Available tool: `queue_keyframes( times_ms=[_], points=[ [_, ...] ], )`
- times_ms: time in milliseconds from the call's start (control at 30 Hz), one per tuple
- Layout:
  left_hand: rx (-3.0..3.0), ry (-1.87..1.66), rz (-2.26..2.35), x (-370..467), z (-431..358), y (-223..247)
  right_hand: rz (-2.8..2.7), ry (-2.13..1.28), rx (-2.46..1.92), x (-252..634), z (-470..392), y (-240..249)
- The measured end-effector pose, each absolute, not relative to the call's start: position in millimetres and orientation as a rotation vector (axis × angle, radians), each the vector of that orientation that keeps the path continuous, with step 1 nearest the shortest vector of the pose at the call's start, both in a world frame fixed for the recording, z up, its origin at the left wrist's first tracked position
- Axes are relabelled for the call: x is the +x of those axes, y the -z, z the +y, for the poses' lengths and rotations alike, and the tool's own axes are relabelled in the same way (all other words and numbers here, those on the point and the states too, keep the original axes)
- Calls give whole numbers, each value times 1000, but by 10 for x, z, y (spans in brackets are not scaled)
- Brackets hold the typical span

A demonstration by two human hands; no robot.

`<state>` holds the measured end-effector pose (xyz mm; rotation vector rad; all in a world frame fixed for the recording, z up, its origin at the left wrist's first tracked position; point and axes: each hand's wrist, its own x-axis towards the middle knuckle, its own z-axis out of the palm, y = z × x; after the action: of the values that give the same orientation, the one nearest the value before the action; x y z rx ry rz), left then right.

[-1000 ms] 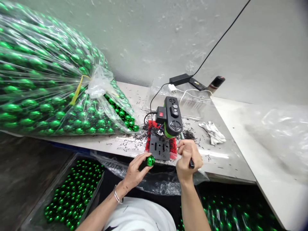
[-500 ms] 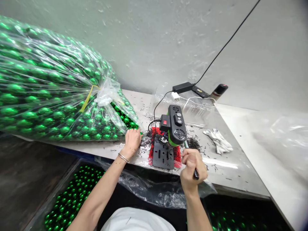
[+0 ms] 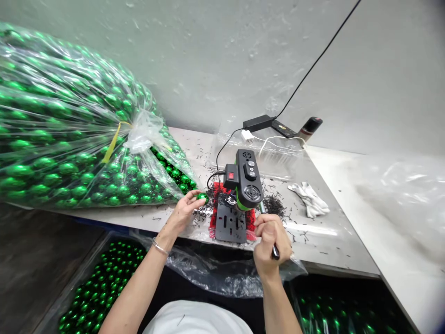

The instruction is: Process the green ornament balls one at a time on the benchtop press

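Note:
A shiny green ball is pinched between the thumb and fingers of my left hand, just left of a small press. My right hand is wrapped round the press's lever handle, whose black tip shows below the fist. The press has a black top housing with round vents and buttons, and a black slotted base plate. Under that plate lies a red mat. Left of my left hand, a large clear bag full of green balls lies on the table, with a torn opening facing the press.
Small black bits litter the table. White gloves lie at right. Behind the press are a black power adapter, a white plug and a dark-capped bottle. Below the table edge, a lined container holds more green balls.
My left hand has drawn back from the bag's opening and now shows a green ball in its fingers. My right hand stays on the lever. The whole view has shifted slightly.

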<state>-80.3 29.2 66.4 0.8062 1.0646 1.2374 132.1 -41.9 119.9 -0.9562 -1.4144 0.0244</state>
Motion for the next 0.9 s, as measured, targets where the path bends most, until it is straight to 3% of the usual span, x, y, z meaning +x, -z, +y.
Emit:
queue_keyframes(
  times_ms=[300,900],
  points=[
    [630,-1075,960,-234,35,-501,-1403,-115,-1045,1317,-414,-1453],
    [1928,-1043,1375,-74,-51,-218,-1416,-108,-1020,1305,-399,-1536]
  ],
)
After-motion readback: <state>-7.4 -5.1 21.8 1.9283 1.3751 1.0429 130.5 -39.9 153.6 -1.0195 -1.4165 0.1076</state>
